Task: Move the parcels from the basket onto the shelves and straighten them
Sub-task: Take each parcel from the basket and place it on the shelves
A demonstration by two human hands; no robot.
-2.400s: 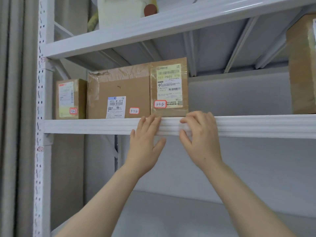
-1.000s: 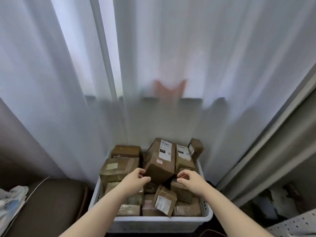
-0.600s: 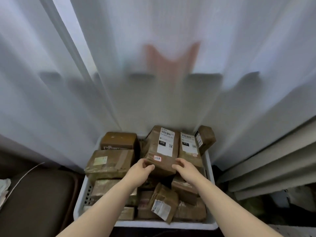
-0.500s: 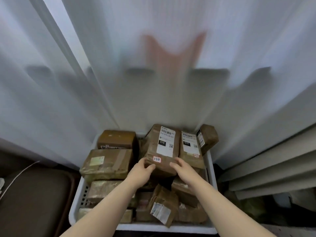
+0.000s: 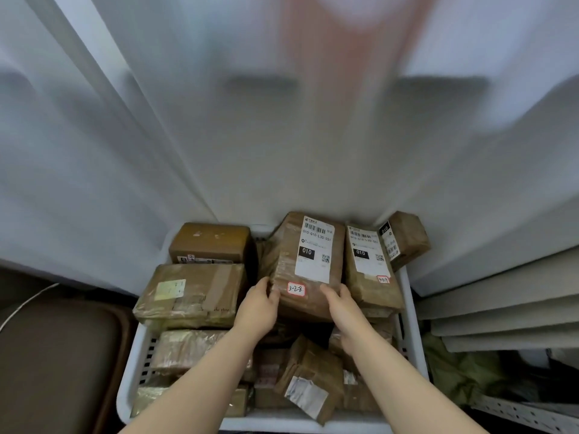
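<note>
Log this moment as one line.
step: pickup | left hand: grips centre parcel, left edge | right hand: grips right edge | centre parcel: in basket

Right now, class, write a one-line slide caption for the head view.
Left hand and right hand grip the parcel marked 3-2-8 in a white basket heaped with taped brown parcels.

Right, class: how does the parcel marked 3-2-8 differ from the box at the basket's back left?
The 3-2-8 parcel leans tilted, held by the left hand and right hand, a big white label on top; the back-left box lies flat, untouched, its top bare. Both are brown, in the basket.
</note>
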